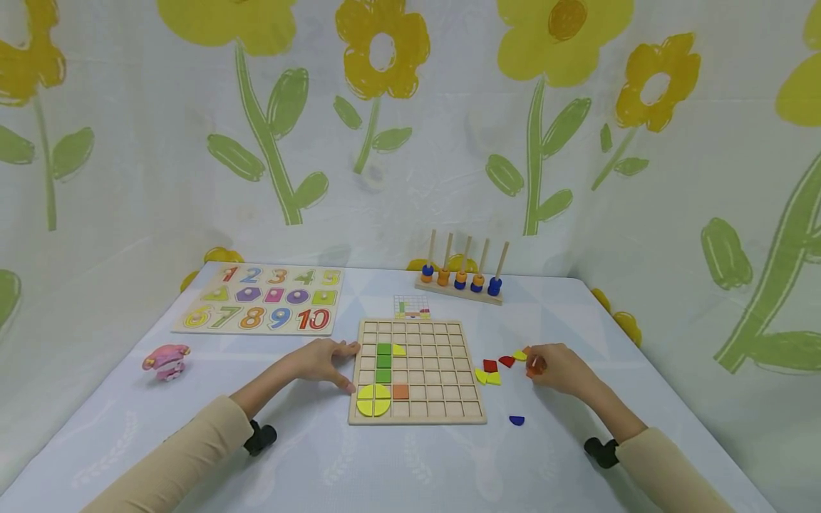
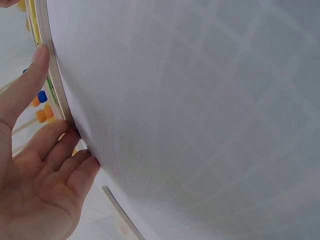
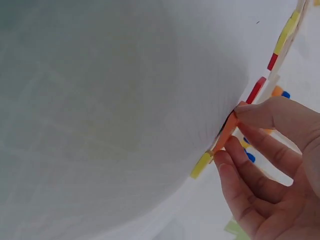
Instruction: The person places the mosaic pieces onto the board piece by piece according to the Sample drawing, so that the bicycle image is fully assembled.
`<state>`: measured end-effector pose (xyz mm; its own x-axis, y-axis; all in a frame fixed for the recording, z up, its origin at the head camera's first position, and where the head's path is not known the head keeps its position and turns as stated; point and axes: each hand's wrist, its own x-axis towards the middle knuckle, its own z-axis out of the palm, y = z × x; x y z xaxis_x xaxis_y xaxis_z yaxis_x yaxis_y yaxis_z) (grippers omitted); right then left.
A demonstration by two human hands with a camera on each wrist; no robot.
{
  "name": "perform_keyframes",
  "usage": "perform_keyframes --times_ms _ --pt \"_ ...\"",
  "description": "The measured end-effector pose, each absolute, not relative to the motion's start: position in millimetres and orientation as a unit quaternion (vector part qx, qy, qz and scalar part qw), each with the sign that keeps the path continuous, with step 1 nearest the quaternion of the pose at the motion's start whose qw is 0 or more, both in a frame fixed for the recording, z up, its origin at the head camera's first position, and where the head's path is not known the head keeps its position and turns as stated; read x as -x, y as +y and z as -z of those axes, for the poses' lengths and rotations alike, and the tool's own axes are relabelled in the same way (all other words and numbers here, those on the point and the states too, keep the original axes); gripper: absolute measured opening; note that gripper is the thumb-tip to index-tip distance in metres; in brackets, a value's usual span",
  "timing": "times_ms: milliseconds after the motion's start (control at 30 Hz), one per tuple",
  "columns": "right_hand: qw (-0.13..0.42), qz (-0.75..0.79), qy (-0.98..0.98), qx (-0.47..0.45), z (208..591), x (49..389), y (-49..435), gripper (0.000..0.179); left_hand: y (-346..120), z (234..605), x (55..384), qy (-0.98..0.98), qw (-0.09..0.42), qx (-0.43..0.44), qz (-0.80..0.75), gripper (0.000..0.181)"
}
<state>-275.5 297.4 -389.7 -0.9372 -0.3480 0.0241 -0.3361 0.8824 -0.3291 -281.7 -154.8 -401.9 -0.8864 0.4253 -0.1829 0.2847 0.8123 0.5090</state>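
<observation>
A wooden grid board (image 1: 428,411) lies on the table, holding green square tiles (image 1: 383,362), yellow quarter-circle tiles (image 1: 365,407) and an orange square tile (image 1: 400,392). My left hand (image 1: 318,362) touches the board's left edge with thumb and fingertips; the left wrist view shows the thumb (image 2: 41,57) against that edge. To the right of the board, my right hand (image 1: 559,367) pinches an orange tile (image 3: 228,131) between thumb and fingers, close to the tabletop. Loose beside it are a red square tile (image 1: 490,365), a red curved tile (image 1: 507,361), yellow tiles (image 1: 492,379) and a blue half-circle tile (image 1: 517,420).
Behind the grid board lies a pattern card (image 1: 412,306), with a bead peg stand (image 1: 460,288) farther back. A number puzzle board (image 1: 259,299) occupies the back left. Nearer on that side is a pink toy figure (image 1: 168,362). Flower-printed fabric (image 1: 410,192) surrounds the table.
</observation>
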Motion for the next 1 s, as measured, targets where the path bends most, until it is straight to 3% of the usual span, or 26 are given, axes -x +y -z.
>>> perform_keyframes --times_ms 367,1000 --pt "0.024 0.188 0.966 0.175 388.8 275.7 292.2 0.016 -155.4 402.1 281.8 0.94 0.143 -0.192 -0.241 0.087" --pt "-0.015 0.202 0.926 0.317 378.0 251.6 229.3 0.019 -155.6 403.0 283.7 0.939 0.148 -0.192 -0.243 0.087"
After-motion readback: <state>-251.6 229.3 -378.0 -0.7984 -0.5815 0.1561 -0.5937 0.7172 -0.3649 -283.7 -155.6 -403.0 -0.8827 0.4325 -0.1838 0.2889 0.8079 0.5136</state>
